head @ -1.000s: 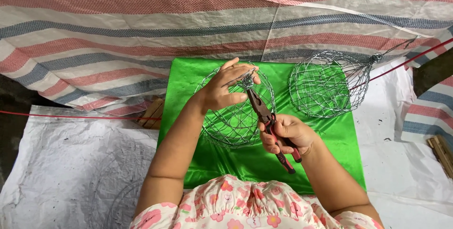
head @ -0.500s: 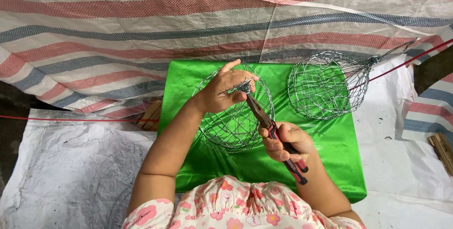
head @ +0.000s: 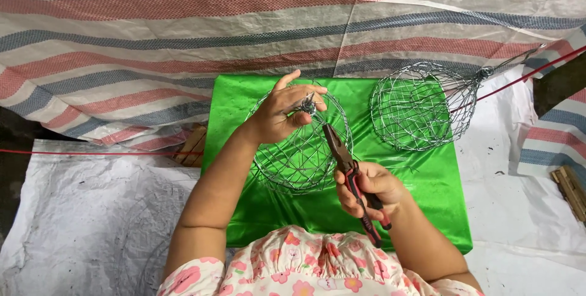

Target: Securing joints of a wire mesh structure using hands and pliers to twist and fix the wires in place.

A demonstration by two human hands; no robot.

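**A:** Two wire baskets on the green cloth point(head: 427, 180). Which one is being handled?

**B:** The near wire basket point(head: 299, 149), round mesh, middle of the cloth. The left hand point(head: 278, 116) is on its upper rim. Thumb and fingers point(head: 308, 97) are pressed together, pinching a twisted wire knot point(head: 307, 107) at the top of the mesh; the index finger sticks up clear of it.

**A:** Right hand?

**B:** The right hand point(head: 369, 189) is wrapped around the pliers point(head: 351, 177), fingers curled tight on the red and black handles. The nose points up and left toward the knot. The tips sit over the mesh just below the left hand, not touching the knot. The nose looks close to shut, can't tell for sure.

**A:** Second basket?

**B:** The far wire basket point(head: 421, 107) lies on its side at the cloth's upper right corner, with a twisted wire stem running off to the right. Well apart from both hands, nobody is touching it.

**A:** What's under the cloth?

**B:** A white woven sheet point(head: 73, 210) covers the ground on both sides. A striped tarp point(head: 152, 39), red, blue and white, hangs behind. A thin red cord point(head: 91, 152) runs across left, with another stretch of it at upper right. Some wood pieces point(head: 190, 144) sit just off the cloth's left edge. The person wears a floral top point(head: 299, 268), visible at the bottom edge.
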